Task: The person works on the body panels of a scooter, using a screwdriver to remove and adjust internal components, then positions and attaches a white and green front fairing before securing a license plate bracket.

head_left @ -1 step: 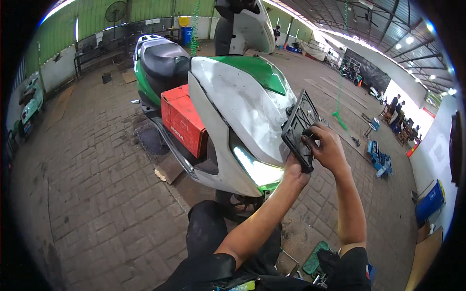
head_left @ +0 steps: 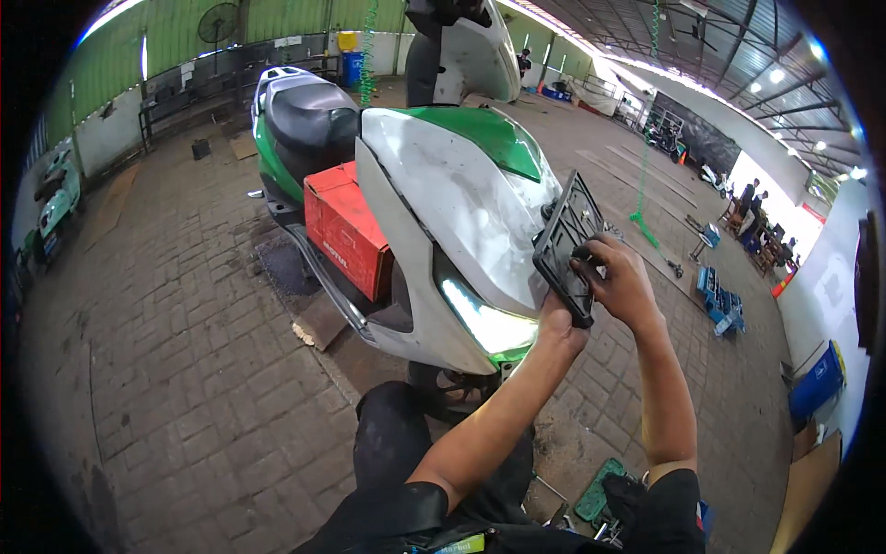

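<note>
A black rectangular plastic plate frame (head_left: 565, 245) is held up, tilted, beside the front of a white and green scooter (head_left: 461, 198). My left hand (head_left: 559, 323) reaches behind the frame's lower part and supports it there. Its fingers are hidden by the frame. Against the frame's face, my right hand (head_left: 623, 275) has thumb and fingertips pinched together, smudged dark. Whatever lies between those fingertips is too small to make out. The scooter's lit headlight (head_left: 484, 319) is left of my left wrist.
A red cardboard box (head_left: 346, 231) rests on the scooter's footboard. Down by my right elbow lie a green tool case (head_left: 600, 489) and several tools. A blue toolbox (head_left: 720, 300) and blue bin (head_left: 818, 380) stand at right. A green coiled hose (head_left: 643, 226) hangs beyond my hands.
</note>
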`<state>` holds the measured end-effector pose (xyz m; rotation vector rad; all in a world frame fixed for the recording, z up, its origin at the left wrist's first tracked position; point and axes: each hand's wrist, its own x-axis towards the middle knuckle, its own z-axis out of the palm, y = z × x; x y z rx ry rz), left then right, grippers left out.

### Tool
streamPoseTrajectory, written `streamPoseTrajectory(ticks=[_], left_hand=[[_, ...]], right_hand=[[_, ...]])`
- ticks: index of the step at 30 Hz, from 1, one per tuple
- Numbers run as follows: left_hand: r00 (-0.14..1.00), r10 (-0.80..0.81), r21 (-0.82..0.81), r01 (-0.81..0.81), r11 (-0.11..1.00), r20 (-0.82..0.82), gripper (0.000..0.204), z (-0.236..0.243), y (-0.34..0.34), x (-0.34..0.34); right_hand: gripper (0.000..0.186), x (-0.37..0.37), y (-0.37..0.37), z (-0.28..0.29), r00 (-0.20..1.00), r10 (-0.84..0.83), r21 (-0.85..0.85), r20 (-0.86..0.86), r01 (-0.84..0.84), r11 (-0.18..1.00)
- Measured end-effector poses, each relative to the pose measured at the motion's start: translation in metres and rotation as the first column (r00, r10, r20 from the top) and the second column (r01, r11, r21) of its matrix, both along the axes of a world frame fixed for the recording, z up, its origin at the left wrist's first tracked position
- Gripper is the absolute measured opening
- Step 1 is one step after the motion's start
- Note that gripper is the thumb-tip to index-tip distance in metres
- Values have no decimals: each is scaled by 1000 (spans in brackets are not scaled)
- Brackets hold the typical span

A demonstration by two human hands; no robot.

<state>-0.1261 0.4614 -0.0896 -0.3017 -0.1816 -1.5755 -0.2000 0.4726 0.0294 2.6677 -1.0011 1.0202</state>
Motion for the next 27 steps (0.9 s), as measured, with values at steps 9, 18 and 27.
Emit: streamPoseTrajectory(ticks=[9, 18, 27], left_hand=[[998, 47, 177, -55, 983, 50, 20, 16, 6, 6], [998, 35, 223, -46, 974, 54, 17, 13, -1, 7], [998, 17, 164, -26, 986, 55, 23, 0, -9, 6]], right_hand=[[13, 5, 1, 2, 985, -5, 204, 172, -31, 979], [24, 11, -1, -1, 990, 17, 156, 137, -39, 987], [21, 9, -1, -2, 999, -32, 131, -10, 33, 991]])
